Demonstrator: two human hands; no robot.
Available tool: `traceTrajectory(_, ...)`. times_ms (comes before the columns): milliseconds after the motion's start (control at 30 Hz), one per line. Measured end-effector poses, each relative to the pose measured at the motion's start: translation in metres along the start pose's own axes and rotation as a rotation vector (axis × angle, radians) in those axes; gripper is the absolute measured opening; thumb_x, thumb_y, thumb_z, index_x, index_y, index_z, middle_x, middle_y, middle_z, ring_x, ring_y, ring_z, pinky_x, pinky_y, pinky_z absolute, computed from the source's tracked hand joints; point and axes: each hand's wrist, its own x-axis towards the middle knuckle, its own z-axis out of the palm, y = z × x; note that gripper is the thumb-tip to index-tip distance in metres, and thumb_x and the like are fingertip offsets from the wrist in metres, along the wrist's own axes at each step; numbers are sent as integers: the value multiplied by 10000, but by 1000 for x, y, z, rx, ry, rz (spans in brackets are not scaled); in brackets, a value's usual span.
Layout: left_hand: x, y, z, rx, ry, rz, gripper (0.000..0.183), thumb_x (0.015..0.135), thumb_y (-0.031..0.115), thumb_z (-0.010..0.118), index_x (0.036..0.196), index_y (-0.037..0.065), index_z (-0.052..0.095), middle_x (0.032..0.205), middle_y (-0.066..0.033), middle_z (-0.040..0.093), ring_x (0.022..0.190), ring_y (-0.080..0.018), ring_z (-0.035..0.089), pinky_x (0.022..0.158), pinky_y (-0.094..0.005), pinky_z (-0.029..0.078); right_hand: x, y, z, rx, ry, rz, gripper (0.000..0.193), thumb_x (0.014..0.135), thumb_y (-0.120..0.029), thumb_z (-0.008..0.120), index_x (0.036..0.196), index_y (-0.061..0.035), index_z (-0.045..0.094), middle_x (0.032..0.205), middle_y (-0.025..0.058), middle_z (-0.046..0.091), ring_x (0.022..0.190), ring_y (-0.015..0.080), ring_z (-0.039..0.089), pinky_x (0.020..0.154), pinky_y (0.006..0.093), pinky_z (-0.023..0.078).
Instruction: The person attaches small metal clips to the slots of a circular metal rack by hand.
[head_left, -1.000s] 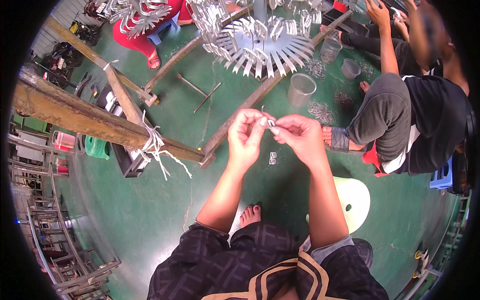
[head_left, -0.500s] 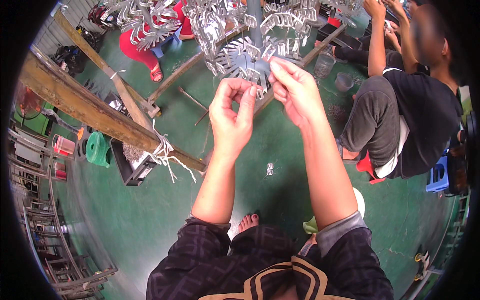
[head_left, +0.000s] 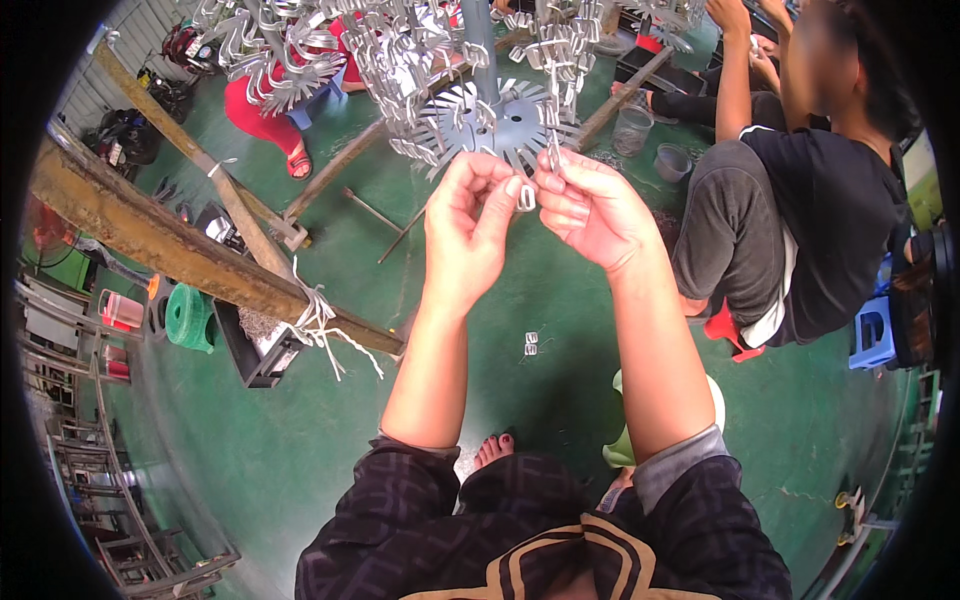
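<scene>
Head view: green floor [head_left: 300, 430] below us, rusty beam [head_left: 170, 240] off to our left, well apart from the hands. Hung silver parts [head_left: 395, 80] crowd the space ahead, spiky grey disc [head_left: 490, 118] among them. Our hands line up with its near edge, so small wrist moves are best; no brushing anything.

Right hand [head_left: 600, 210]: thumb and index together by a thin silver strip [head_left: 554, 152], other fingers curled in. It overlaps the background there, so we can't tell if the strip is gripped or just behind.

Left hand [head_left: 465, 210]: thumb and index pinch a slotted piece [head_left: 526, 198], which sits in the gap between our hands. Best to grip by the rim, thumb off the slot, face toward us, left wrist steady while the right does the fine work.

Similar pair [head_left: 531, 343] lies on the floor below; we mind our feet there.
</scene>
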Motion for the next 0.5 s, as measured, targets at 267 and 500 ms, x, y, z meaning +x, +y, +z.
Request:
traceTrajectory(267,3,10,11,373,-89,204,48,832,2,556,847,1,511,721,-58,545,602,-114,488,565,-258,416,-12,-13,-4,126,-68,154,180,889,-214,478,821,-48,462,612,-24,385,453,52,309,418,187,270)
traceTrajectory(500,11,7,15,457,-146,169,32,836,6,555,841,-5,525,742,-33,551,689,-91,517,657,-245,426,-17,-20,-5,31,-21,130,201,896,-232,459,805,-53,456,604,-30,386,448,49,302,400,184,259)
